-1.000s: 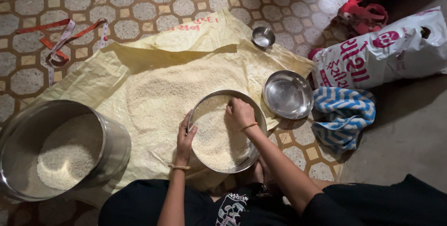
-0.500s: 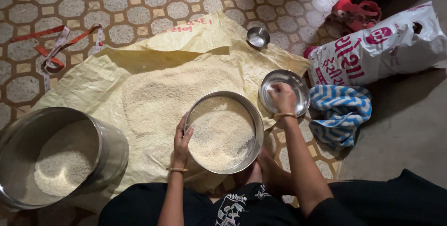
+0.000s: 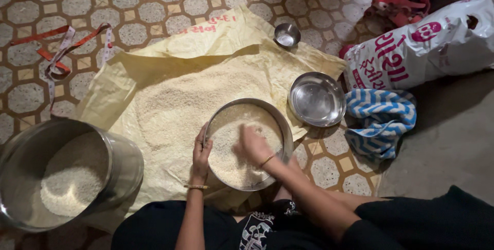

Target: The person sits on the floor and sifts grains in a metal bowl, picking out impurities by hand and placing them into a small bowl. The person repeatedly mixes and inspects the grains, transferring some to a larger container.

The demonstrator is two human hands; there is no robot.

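A round steel sieve (image 3: 280, 126) filled with pale grain sits on a yellow cloth (image 3: 154, 70) in front of me. My left hand (image 3: 200, 152) grips the sieve's left rim. My right hand (image 3: 252, 146) rests inside the sieve on the grain, fingers spread and blurred. A layer of the same grain (image 3: 180, 106) lies spread over the cloth behind and left of the sieve.
A large steel pot (image 3: 123, 162) with grain in it stands at the lower left. An empty steel plate (image 3: 317, 99) and a small steel bowl (image 3: 287, 35) lie to the right. A printed white sack (image 3: 427, 54), a blue striped cloth (image 3: 381, 121) and red straps (image 3: 56, 54) lie around.
My right hand went from the sieve to the empty steel plate and has come back into the grain. The sieve has settled flat, my left hand still on its rim.
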